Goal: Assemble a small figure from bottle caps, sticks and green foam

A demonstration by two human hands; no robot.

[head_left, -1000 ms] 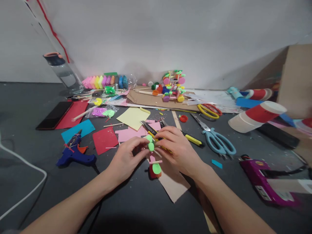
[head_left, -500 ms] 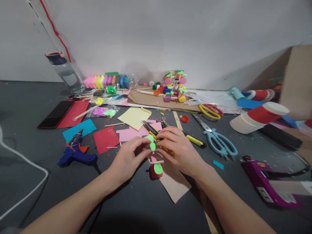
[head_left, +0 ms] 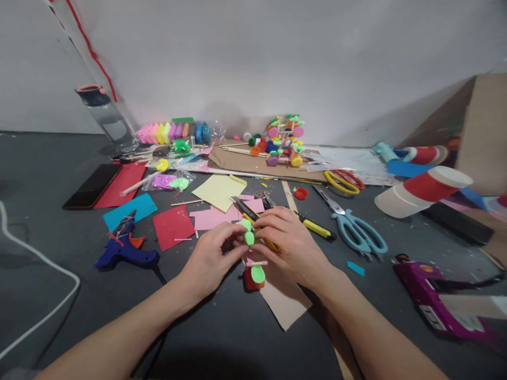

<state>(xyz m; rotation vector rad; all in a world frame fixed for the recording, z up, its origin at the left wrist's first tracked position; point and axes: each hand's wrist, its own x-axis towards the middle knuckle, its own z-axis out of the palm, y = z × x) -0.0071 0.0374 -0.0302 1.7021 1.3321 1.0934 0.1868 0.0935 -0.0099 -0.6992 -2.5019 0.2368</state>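
Observation:
Both hands meet at a small craft piece near the middle of the table. My left hand (head_left: 212, 258) pinches its upper end from the left, thumb and finger by the green clay discs (head_left: 248, 238). From the right, my right hand (head_left: 291, 245) closes its fingertips on the same end. Below the fingertips the craft piece (head_left: 258, 274) shows a pink stick, another green disc and red and orange clay. A brown cardboard piece (head_left: 285, 301) lies beneath and to its right. The fingers hide part of the piece.
A blue glue gun (head_left: 129, 253) lies left; blue-handled scissors (head_left: 358, 232), a yellow cutter (head_left: 317, 228) and a purple device (head_left: 431, 301) lie right. Behind stand a colourful clay-and-stick model (head_left: 285, 140) and a bottle (head_left: 109, 119); stacked cups (head_left: 422, 190) lie at right.
The whole view has shifted very slightly. Both hands keep nearly the same position around the craft piece.

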